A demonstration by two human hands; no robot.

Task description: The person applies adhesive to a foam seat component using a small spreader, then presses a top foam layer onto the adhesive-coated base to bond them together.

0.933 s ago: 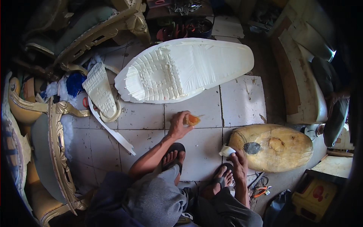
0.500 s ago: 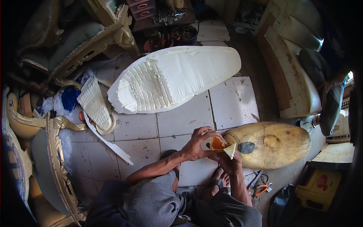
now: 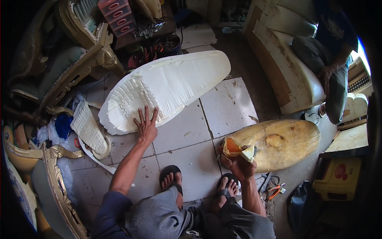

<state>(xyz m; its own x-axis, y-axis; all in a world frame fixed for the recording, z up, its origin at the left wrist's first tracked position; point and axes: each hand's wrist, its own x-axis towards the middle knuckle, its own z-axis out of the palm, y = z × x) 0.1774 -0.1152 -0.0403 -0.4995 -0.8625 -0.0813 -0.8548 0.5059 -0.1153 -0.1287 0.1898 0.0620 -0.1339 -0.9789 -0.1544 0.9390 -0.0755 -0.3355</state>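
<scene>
My left hand (image 3: 146, 126), fingers spread, is over the near edge of a long white foam seat pad (image 3: 191, 79) and appears to touch it. The pad's left end is ribbed, its right part smooth and tapering. My right hand (image 3: 240, 166) is closed around a small open container (image 3: 231, 148) with an orange inside and ragged rim. A small pale foam wedge (image 3: 248, 153) sits at the container's right side, in or against the same hand. Just beyond lies a yellowish oval foam pad (image 3: 292, 139) with a shallow hollow, its left end partly hidden.
Pliers with orange handles (image 3: 275, 192) lie near my right forearm. Gold carved chair frames (image 3: 59, 179) crowd the left, beside a ribbed foam piece (image 3: 90, 131). A drawer box (image 3: 117, 16) stands at the back. Another person (image 3: 328, 67) sits at right, near a yellow case (image 3: 338, 179).
My left hand has left the container and reached forward left to the white foam pad, fingers spreading. My right hand keeps the container and wedge. The view has shifted slightly.
</scene>
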